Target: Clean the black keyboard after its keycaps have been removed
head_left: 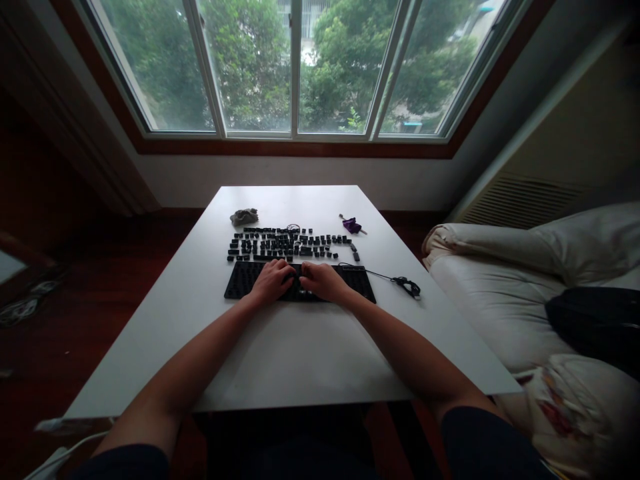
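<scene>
Here we are, both hands down on the keyboard point(295, 294) at the middle of the table point(320, 367): left hand point(271, 279) and right hand point(323, 280) close together, fingers curled narrow. Holding a key? Can't tell. Loose keys point(270, 247) sit in rows just beyond, on the far side. Looks like fiddly key work; the next move calls for precise fingertips.

White rectangular desk point(295, 360), long black keyboard point(243, 277)
Blocky black keycaps point(274, 247) toward far edge; crumpled grey bundle point(244, 217) near far-left corner.
</scene>
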Available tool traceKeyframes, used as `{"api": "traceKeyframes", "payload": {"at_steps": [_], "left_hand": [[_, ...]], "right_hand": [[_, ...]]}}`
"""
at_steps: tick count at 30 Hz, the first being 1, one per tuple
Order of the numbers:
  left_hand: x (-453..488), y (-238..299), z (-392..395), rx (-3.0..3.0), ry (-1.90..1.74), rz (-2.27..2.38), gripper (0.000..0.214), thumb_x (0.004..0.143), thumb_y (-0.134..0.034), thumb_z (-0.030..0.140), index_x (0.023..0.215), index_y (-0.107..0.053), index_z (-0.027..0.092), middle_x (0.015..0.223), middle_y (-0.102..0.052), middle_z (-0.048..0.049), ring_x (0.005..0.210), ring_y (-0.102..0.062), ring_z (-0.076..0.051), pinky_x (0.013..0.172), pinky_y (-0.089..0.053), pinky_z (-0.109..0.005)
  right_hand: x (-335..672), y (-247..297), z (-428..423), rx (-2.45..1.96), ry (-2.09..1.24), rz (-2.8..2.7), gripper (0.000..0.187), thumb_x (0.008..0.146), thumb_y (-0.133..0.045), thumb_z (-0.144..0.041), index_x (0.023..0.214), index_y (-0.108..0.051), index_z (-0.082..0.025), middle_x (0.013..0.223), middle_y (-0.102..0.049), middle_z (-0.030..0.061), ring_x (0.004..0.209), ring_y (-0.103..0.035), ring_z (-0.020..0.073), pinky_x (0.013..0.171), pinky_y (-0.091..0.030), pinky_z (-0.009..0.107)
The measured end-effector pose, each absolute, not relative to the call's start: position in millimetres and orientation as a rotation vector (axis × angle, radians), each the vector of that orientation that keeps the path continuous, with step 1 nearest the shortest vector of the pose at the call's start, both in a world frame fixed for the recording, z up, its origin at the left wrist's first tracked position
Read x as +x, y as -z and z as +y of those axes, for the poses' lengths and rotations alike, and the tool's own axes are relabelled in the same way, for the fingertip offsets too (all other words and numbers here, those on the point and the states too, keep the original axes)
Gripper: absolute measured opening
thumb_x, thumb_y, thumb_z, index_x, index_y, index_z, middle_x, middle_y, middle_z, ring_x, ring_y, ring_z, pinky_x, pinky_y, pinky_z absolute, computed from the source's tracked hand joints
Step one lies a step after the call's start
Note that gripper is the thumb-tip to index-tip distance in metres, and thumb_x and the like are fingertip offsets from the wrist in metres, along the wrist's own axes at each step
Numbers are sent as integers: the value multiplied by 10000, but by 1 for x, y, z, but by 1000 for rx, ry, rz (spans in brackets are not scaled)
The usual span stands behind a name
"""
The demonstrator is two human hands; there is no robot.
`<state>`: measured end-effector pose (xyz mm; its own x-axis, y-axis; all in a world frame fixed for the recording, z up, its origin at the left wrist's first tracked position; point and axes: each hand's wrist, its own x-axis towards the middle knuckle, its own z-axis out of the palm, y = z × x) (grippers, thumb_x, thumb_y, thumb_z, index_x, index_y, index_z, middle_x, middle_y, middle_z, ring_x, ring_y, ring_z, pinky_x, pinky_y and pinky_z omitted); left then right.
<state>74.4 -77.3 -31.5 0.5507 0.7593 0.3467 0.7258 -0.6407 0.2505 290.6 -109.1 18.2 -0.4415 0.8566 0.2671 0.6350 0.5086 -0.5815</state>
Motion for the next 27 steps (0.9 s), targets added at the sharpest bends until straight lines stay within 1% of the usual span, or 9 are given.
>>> {"api": "traceKeyframes", "payload": {"at_steps": [3,9,12,15,17,18,20,22,27], "left_hand": [[75,31,-78,2703,-641,1310,195,923,-595,294,1091,-687,260,1101,-625,-71,1057,-527,-260,937,-428,-428],[74,34,-77,2712,-651,1316,183,922,-591,294,1081,-674,258,1107,-617,-74,1061,-525,-267,917,-421,-428],[73,35,-76,2708,-655,1321,185,925,-586,288,1088,-667,258,1112,-614,-74,1064,-525,-269,920,-417,-431],[73,35,-77,2715,-633,1326,188,927,-587,289,1097,-661,263,1122,-613,-74,1072,-524,-269,934,-412,-433],[73,34,-78,2719,-619,1338,186,928,-586,286,1097,-660,262,1127,-614,-75,1081,-522,-270,942,-411,-435],[74,33,-79,2718,-613,1346,184,928,-586,283,1095,-661,261,1129,-614,-77,1084,-522,-271,945,-411,-436],[74,32,-80,2706,-614,1361,184,926,-586,272,1091,-666,260,1131,-616,-79,1089,-523,-271,953,-414,-437],[74,32,-81,2680,-635,1356,197,917,-596,260,1098,-673,262,1131,-620,-79,1092,-526,-270,962,-420,-436],[71,34,-81,2515,-792,1278,188,901,-625,279,1064,-714,254,1086,-654,-66,1056,-559,-257,978,-435,-429]], "right_hand": [[289,-18,-108,-1234,-577,-2186,96,818,-592,-231,738,-542,-211,602,-545,-43,567,-440,126,585,-300,244],[286,-16,-106,-1215,-610,-2204,58,836,-568,-225,790,-533,-217,622,-596,-36,582,-492,138,586,-324,244],[285,-16,-107,-1179,-594,-2229,95,830,-571,-225,768,-499,-220,617,-591,-35,569,-502,135,580,-337,247],[288,-27,-107,-1184,-700,-2137,102,845,-555,-242,785,-474,-227,600,-602,-34,552,-552,143,567,-385,246],[293,-42,-107,-1208,-801,-1933,72,897,-507,-280,854,-473,-233,589,-622,-30,544,-605,161,555,-433,252],[295,-50,-107,-1195,-795,-1850,79,914,-502,-303,887,-479,-232,609,-640,-20,555,-629,170,561,-458,262],[297,-64,-108,-1165,-719,-1786,107,918,-534,-326,902,-485,-232,656,-671,1,612,-671,186,602,-493,278],[295,-71,-109,-1148,-691,-1801,129,910,-559,-332,870,-484,-235,655,-662,0,636,-686,196,619,-503,287],[291,-66,-110,-1165,-693,-1817,168,882,-606,-379,849,-531,-233,637,-640,-7,625,-665,196,591,-490,285]]}}
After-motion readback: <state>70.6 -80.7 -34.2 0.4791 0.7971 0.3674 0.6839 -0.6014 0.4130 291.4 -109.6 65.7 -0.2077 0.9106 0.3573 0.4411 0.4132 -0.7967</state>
